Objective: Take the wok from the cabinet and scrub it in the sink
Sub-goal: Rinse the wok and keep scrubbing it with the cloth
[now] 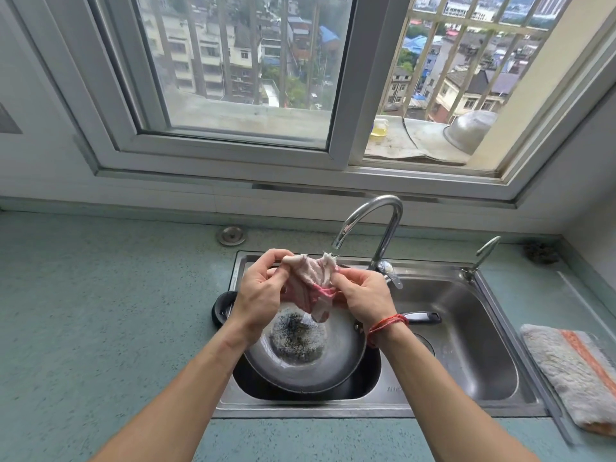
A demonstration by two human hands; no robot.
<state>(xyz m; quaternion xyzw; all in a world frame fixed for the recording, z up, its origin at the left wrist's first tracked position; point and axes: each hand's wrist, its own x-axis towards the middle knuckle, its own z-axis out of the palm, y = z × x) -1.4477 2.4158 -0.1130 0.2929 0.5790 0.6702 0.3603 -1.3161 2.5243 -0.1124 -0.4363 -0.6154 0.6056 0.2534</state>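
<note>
gripping cloth (311, 281) | left hand (258, 291), right hand (361, 296) | above wok (320, 361) | sink (473, 355) stamp unreadable

The wok (306, 355) fills the left basin of the sink (493, 355); the right basin lies open, the faucet (376, 225) arching behind the wok.

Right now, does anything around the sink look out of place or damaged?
The wok sits tilted in the left basin of the sink, its centre covered in dark speckled residue. The rag held by the left hand and right hand is frayed at its top edge. Nothing looks spilled.
</note>
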